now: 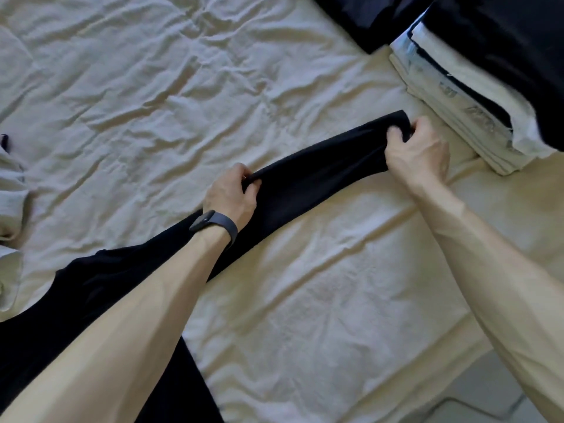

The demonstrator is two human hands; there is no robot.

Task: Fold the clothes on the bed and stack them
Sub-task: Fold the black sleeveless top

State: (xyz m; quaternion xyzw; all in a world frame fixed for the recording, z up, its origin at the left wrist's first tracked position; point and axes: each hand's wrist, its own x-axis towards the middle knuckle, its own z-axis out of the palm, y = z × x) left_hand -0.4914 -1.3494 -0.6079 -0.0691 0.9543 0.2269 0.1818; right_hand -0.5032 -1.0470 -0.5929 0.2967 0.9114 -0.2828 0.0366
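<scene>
A black long-sleeved garment point(308, 178) lies across the cream bed sheet point(152, 96), its sleeve stretched out toward the upper right. My left hand point(232, 196), with a dark watch on the wrist, pinches the sleeve's upper edge partway along. My right hand point(418, 151) grips the cuff end of the sleeve. The garment's body spreads out at the lower left, partly hidden under my left forearm. A stack of folded clothes point(464, 96) in white, cream and black stands at the upper right, close to my right hand.
A crumpled pale garment point(12, 209) lies at the left edge of the bed. The bed's near edge runs along the lower right, with tiled floor point(488, 398) beyond it.
</scene>
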